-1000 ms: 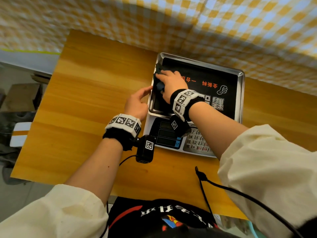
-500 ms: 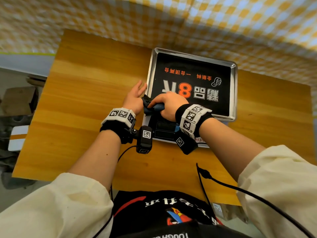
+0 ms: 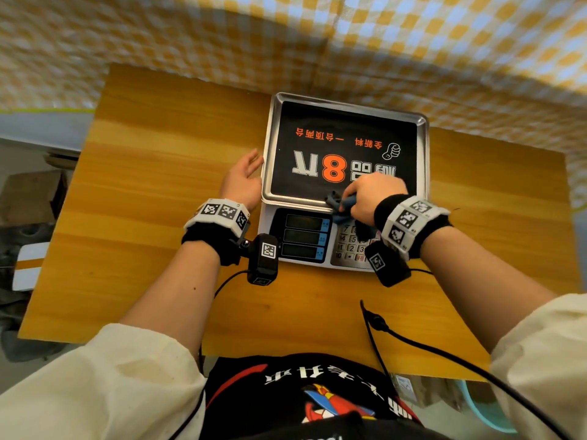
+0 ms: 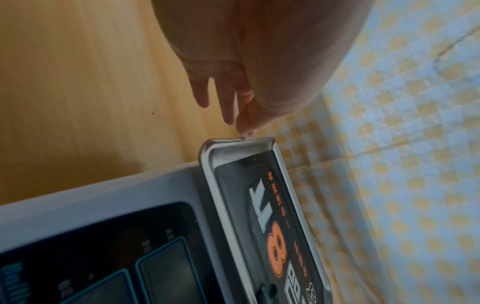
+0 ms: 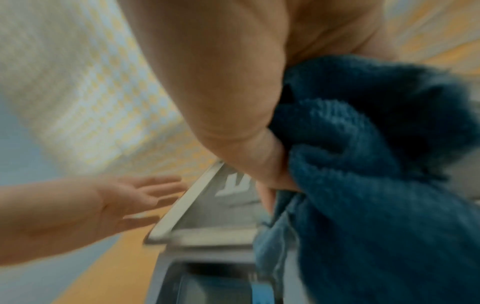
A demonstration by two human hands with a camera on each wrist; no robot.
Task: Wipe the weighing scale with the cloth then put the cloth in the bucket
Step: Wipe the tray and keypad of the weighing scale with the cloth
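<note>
Weighing scale [image 3: 344, 182] sits at the far middle of your wooden table [image 3: 152, 192], its back edge close to a yellow-and-white checked curtain [image 3: 381, 42]. Its steel pan [image 3: 424, 173] is a shallow rectangular tray with a raised, rounded rim, lined with a black sheet printed in orange and white. Below the pan the grey plastic body carries three dark display windows [image 3: 303, 238] and a keypad [image 3: 351, 246] on its sloping front.

Your right hand [image 3: 376, 196] is curled tight around the cloth [image 3: 341, 206], a bunched dark blue terry rag with a nubby pile, held at the pan's near rim above the keypad. From the right wrist view the cloth [image 5: 376, 174] fills most of the picture and is blurred, so you probably cannot judge whether it is pressing on the rim or just over it.

Your left hand [image 3: 243, 179] lies flat beside the pan's left edge, fingers straight and slightly spread, holding nothing; a fingertip [image 4: 244, 131] touches the pan's corner.

A black cable [image 3: 422, 344] trails across the table's near right edge. Low on the right, under the table edge, a turquoise rim [image 3: 486, 414] shows, too cut off to identify.
</note>
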